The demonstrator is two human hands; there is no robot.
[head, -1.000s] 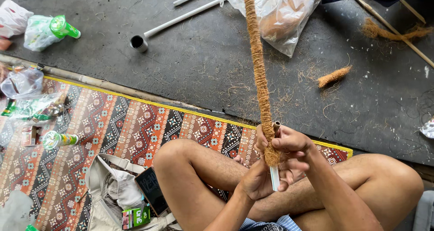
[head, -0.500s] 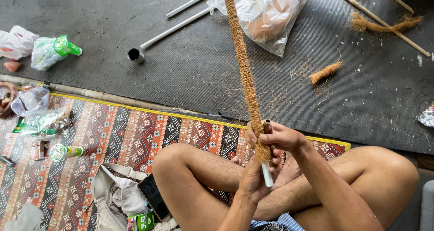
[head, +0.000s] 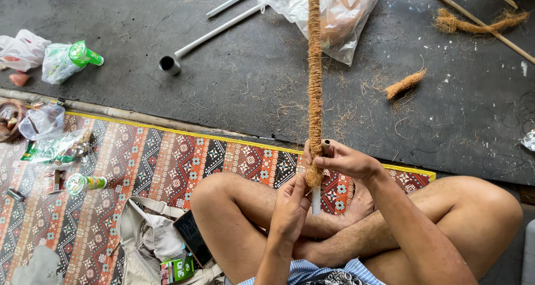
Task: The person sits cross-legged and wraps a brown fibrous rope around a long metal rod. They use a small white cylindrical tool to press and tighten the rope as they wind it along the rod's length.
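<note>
Dark rubber floor mat (head: 167, 17) covers the far half of the scene; patterned woven mat (head: 139, 168) covers the near left, yellow edge running between them. Person sits cross-legged on the near right, bare knees (head: 223, 190) over the woven mat.

Fibre-wrapped pole (head: 315, 84): long, brown coir wound around a white pipe, running from the hands straight away to the far edge of view. Wrapping ends at the hands; bare white pipe end (head: 316, 201) sticks out just below, toward the lap.

Right hand (head: 345, 161): fingers curled and pressed around the pole at the end of the wrap, thumb side against the fibre. Closed grip. A small dark tube end shows at the fingertips; can't tell what it is.

Left hand (head: 290, 207): just below and left of the right, fingers bunched, fingertips touching the fibre end at the pipe. Pinching or only pressing, can't tell.

Clear plastic bag (head: 345, 12) with brown fibre inside lies far centre, behind the pole. White pipes (head: 217, 28) lie left of it, one with a dark open socket end. Thin bamboo stick (head: 473, 20) with a fibre tuft lies far right. Loose fibre bundle (head: 405, 83) lies on the rubber mat, right of the pole, well apart.

Far left: plastic bags and a green-capped bottle (head: 83, 54). Near left: grey bag (head: 145, 235), dark phone (head: 192, 237) beside the knee, small green box (head: 177, 269), small can (head: 83, 183).
</note>
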